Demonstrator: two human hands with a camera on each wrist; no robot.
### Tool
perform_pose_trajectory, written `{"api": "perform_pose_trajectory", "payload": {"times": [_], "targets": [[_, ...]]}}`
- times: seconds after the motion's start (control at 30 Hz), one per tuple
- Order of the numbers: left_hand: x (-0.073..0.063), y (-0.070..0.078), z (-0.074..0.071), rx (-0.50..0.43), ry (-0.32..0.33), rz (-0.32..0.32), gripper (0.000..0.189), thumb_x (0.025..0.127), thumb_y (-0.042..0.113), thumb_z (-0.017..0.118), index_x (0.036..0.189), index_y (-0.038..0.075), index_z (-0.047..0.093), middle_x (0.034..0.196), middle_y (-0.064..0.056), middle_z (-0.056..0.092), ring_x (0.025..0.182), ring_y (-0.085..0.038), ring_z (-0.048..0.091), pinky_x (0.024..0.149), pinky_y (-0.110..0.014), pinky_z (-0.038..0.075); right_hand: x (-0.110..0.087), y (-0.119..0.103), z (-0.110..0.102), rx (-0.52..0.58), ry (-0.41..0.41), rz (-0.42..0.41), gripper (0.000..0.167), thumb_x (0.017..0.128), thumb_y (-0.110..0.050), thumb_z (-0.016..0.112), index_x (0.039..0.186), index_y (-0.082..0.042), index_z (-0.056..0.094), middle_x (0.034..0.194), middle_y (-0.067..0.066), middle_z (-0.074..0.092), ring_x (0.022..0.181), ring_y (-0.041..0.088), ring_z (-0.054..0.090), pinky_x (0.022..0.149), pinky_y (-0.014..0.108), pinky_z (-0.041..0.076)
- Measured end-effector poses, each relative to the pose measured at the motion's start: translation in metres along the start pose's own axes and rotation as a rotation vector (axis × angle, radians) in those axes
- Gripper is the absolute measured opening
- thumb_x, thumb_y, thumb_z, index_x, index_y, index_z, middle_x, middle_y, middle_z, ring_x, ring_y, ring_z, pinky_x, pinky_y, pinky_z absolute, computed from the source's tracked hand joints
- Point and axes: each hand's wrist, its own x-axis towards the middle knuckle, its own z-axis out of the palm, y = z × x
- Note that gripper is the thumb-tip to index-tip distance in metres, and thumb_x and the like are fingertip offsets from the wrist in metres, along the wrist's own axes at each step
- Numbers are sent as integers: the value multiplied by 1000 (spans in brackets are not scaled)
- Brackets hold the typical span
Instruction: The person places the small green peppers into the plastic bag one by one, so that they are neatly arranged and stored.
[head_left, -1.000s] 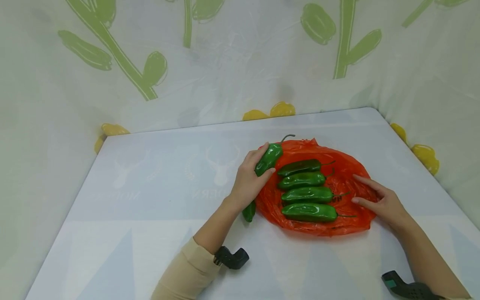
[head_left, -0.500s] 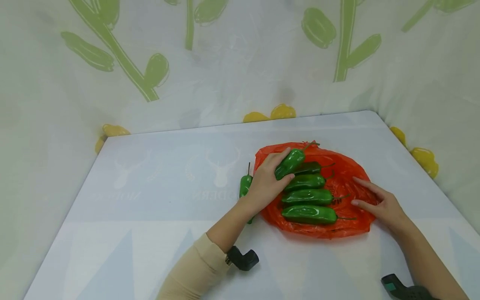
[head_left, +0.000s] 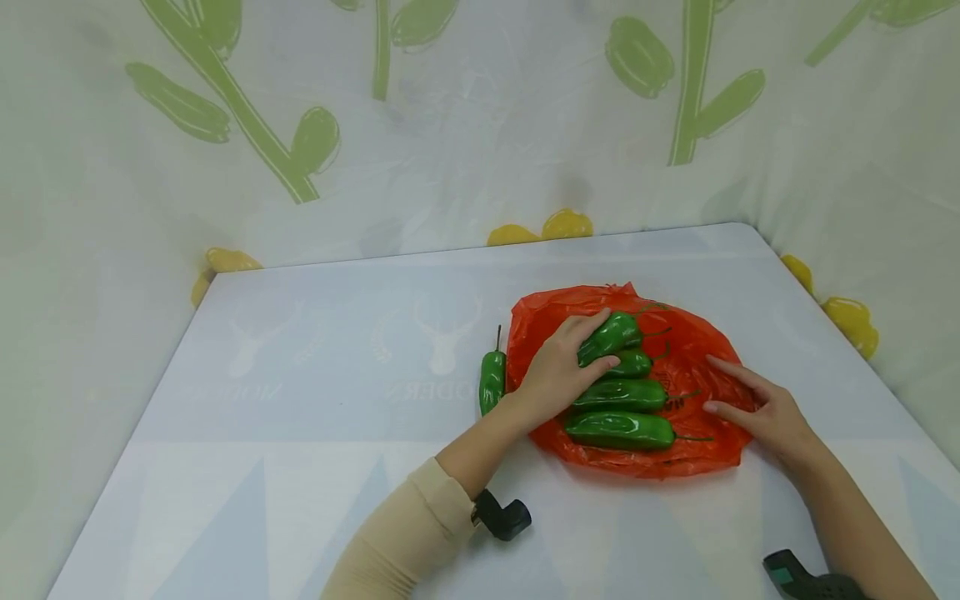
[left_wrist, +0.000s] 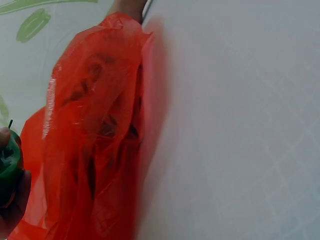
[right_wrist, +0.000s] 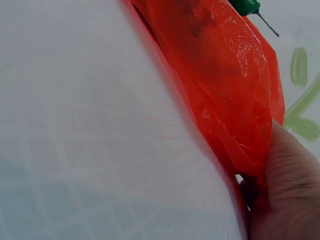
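In the head view a red plastic bag [head_left: 720, 333] lies on the table with a row of long green peppers on top, including a front pepper [head_left: 621, 430]. My left hand [head_left: 558, 371] holds another green pepper [head_left: 611, 333] by its sides, over the rear of the row and partly covering it. The left wrist view shows this held pepper [left_wrist: 9, 167] beside the bag [left_wrist: 95, 110]. My right hand [head_left: 772, 412] holds the bag's right edge, thumb and forefinger spread on top. Its other fingers are mostly hidden. In the right wrist view the thumb [right_wrist: 292, 170] presses the bag [right_wrist: 220, 85].
One more green pepper [head_left: 492, 382] lies on the white table [head_left: 337, 350], just left of the bag and partly behind my left forearm. A patterned curtain [head_left: 480, 125] hangs behind the table. Each wrist wears a dark device, such as the left one [head_left: 504, 518].
My left hand has carried its pepper rightward and slightly down, from the bag's left edge to the rear of the row. The lone pepper on the left is more exposed. My right hand stays put.
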Motion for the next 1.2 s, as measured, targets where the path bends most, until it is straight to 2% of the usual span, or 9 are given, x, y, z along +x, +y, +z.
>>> {"api": "perform_pose_trajectory", "payload": {"times": [0.17,0.3,0.4,0.63,0.8,1.03,1.2], "targets": [[5,-3,8,43,-43,-22,62,92,30,61,147,19,35,133,-3,49,113,-12,52,90,-19,46,0,1,0,-3,-5,16,63,91,-26,63,148,-26,34,148,-10,34,136,10,26,80,0,33],[9,-3,12,78,-76,-41,58,93,26,59,147,20,37,133,-2,50,110,-12,54,83,-19,48,1,0,0,1,-6,15,64,91,-26,63,148,-26,34,149,-10,33,137,12,25,79,-1,33],[11,-3,14,113,-96,-35,58,92,24,59,146,21,38,134,0,50,114,-12,53,83,-21,49,1,-1,0,4,-5,15,64,91,-26,63,148,-26,34,149,-9,33,137,13,25,79,-1,33],[17,-10,21,185,-128,22,53,90,21,64,140,21,48,138,4,51,125,-12,48,95,-27,46,0,0,2,16,-4,8,63,91,-25,63,147,-26,35,147,-12,34,135,7,26,80,-1,33],[18,-12,24,224,-125,60,50,89,18,66,137,21,52,136,2,53,125,-14,49,97,-26,44,1,1,1,25,-7,16,64,91,-25,63,148,-27,34,149,-10,32,138,11,24,80,-1,33],[16,-16,26,280,-130,172,42,89,24,67,130,22,59,134,1,55,123,-15,49,100,-22,40,1,0,1,15,-9,17,64,91,-25,63,148,-27,34,149,-10,33,137,11,25,79,-1,34],[15,-17,26,262,-144,200,38,89,28,66,126,21,63,132,2,56,123,-14,49,103,-21,37,1,1,0,14,-13,14,64,91,-25,63,148,-27,34,149,-10,33,137,12,25,79,0,35]]}}
